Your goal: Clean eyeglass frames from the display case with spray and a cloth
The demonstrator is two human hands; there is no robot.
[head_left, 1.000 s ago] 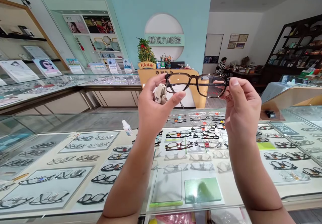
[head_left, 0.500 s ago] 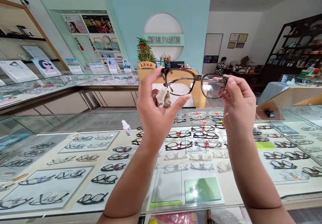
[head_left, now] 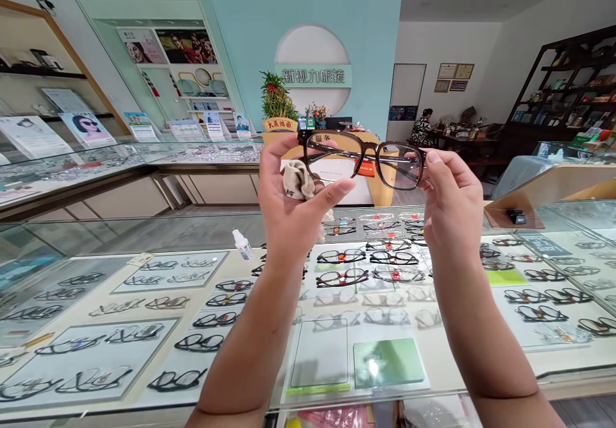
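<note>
A pair of dark-framed eyeglasses [head_left: 369, 152] is held up in front of me, above the display counter. My right hand [head_left: 450, 190] pinches the frame at its right hinge between thumb and fingers. On the other side, my left hand [head_left: 293, 203] has its index finger at the left corner of the frame, with the thumb stretched below the left lens. A crumpled beige cloth [head_left: 298, 181] is tucked in the left palm, and part of it hangs behind that hand. The far fingertips of both hands are partly hidden.
Beneath my arms is a glass display counter [head_left: 240, 394] with rows of eyeglasses [head_left: 341, 278]. A small white bottle [head_left: 242, 244] stands on it. A green pad [head_left: 389, 362] lies near the front edge. One person [head_left: 422, 128] sits at a table in the back right.
Both hands and the eyeglasses have shifted slightly left, with the frame turned a little. More of the cloth now shows in and below my left hand.
</note>
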